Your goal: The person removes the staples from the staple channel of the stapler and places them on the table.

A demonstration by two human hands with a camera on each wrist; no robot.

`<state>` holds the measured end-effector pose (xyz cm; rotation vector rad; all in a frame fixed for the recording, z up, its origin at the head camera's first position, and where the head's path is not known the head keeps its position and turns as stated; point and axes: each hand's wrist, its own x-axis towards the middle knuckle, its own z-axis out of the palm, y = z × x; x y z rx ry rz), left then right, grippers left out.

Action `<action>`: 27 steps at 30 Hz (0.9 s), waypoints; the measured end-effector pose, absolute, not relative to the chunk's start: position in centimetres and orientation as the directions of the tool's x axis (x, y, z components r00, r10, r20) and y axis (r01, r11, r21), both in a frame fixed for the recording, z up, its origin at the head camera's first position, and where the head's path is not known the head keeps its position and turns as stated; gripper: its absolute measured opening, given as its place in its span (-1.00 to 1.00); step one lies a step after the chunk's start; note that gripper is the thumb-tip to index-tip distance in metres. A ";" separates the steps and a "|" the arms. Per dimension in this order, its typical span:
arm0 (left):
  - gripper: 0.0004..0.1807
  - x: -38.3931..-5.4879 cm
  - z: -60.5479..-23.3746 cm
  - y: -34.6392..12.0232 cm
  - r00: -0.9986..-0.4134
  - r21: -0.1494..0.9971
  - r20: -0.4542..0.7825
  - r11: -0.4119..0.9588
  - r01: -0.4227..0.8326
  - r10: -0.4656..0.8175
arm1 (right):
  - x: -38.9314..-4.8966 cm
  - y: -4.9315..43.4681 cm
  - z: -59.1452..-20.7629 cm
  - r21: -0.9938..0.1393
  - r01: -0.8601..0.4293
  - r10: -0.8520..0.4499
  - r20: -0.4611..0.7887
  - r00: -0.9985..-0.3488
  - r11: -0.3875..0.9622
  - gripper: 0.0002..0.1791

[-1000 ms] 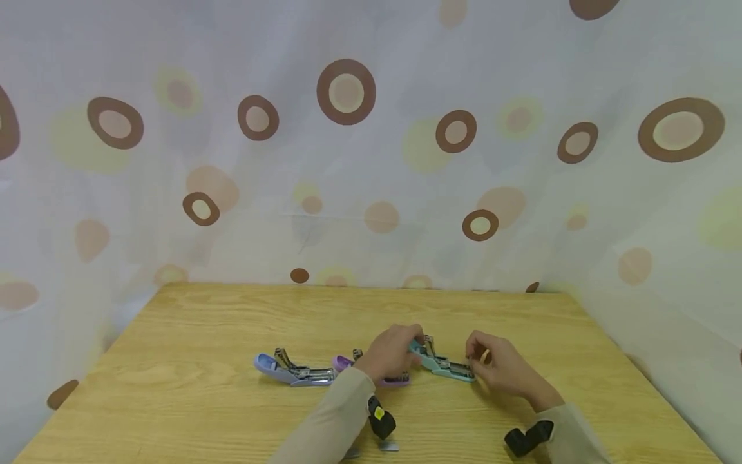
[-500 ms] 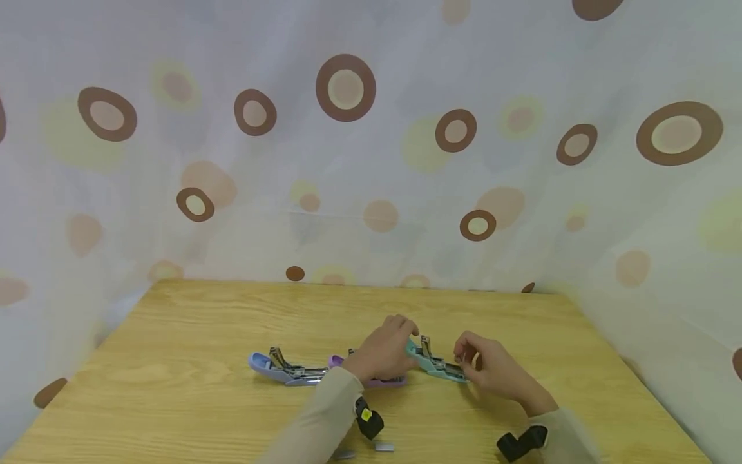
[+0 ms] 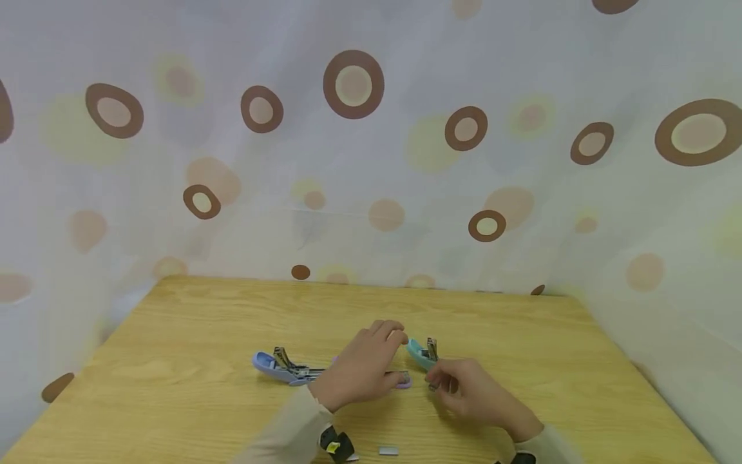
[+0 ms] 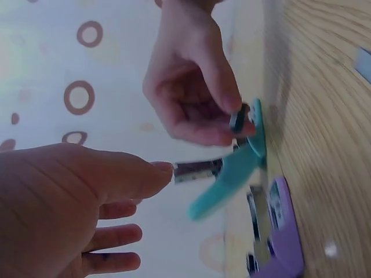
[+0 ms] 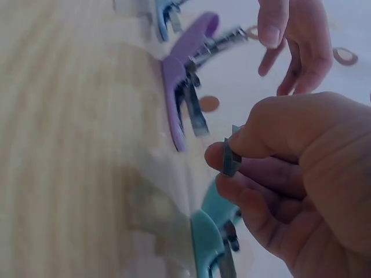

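My right hand [image 3: 472, 392] pinches a short strip of staples [image 5: 231, 159] between thumb and forefinger. It is in front of the teal stapler [image 3: 418, 353], which lies opened with its top swung back, and hides its front part in the head view. My left hand [image 3: 361, 368] is over the purple stapler [image 5: 174, 81], fingers loosely spread and holding nothing. That stapler is opened too, mostly covered by the hand in the head view. Whether the left hand touches it, I cannot tell.
An opened blue stapler [image 3: 271, 366] lies to the left on the wooden table [image 3: 174, 399]. Near the front edge is a small silver strip [image 3: 389, 450], with another piece partly hidden by the left wrist camera. A patterned curtain [image 3: 382, 161] hangs behind the table.
My left hand has let go of the teal stapler and moved left. My right hand has come left and nearer from the stapler's front end, with the strip of staples pinched.
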<state>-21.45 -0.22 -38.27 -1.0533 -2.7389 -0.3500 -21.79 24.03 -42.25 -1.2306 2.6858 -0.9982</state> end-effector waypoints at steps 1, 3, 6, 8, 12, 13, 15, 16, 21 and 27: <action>-0.55 -21.4 -38.4 -0.7 -0.730 0.149 0.262 0.721 0.677 0.632 | -21.5 23.8 -42.4 -0.555 -0.675 -0.692 0.228 -0.685 0.486 -0.82; -0.55 -21.3 -38.5 -1.7 -0.723 0.139 0.288 0.720 0.680 0.628 | -20.9 23.5 -42.6 -0.551 -0.684 -0.708 0.219 -0.672 0.478 -0.83; -0.56 -21.1 -38.3 -3.5 -0.717 0.145 0.329 0.718 0.681 0.614 | -20.0 23.0 -43.0 -0.542 -0.694 -0.725 0.207 -0.657 0.474 -0.85; -0.53 -20.9 -38.1 -4.6 -0.716 0.164 0.358 0.714 0.681 0.600 | -19.5 22.9 -43.1 -0.542 -0.685 -0.725 0.188 -0.663 0.486 -0.86; -0.51 -20.6 -38.1 -6.8 -0.741 0.235 0.384 0.718 0.656 0.551 | -18.5 22.8 -43.1 -0.570 -0.650 -0.723 0.136 -0.677 0.502 -0.87; -0.51 -20.6 -38.2 -7.5 -0.753 0.252 0.384 0.723 0.643 0.535 | -18.3 22.8 -43.1 -0.573 -0.650 -0.729 0.127 -0.672 0.499 -0.88; -0.51 -20.4 -38.4 -8.7 -0.776 0.287 0.382 0.734 0.616 0.502 | -18.2 22.5 -43.1 -0.573 -0.660 -0.744 0.126 -0.656 0.486 -0.87; -0.51 -20.3 -38.6 -9.4 -0.786 0.300 0.378 0.739 0.603 0.489 | -18.2 22.4 -43.2 -0.566 -0.672 -0.752 0.133 -0.646 0.477 -0.85; -0.54 -19.5 -39.8 -11.5 -0.815 0.320 0.363 0.761 0.565 0.452 | -17.9 21.5 -43.5 -0.521 -0.711 -0.778 0.132 -0.614 0.472 -0.80; -0.54 -19.1 -40.4 -13.0 -0.838 0.340 0.371 0.781 0.524 0.401 | -17.4 20.8 -43.0 -0.542 -0.654 -0.772 0.015 -0.635 0.527 -0.80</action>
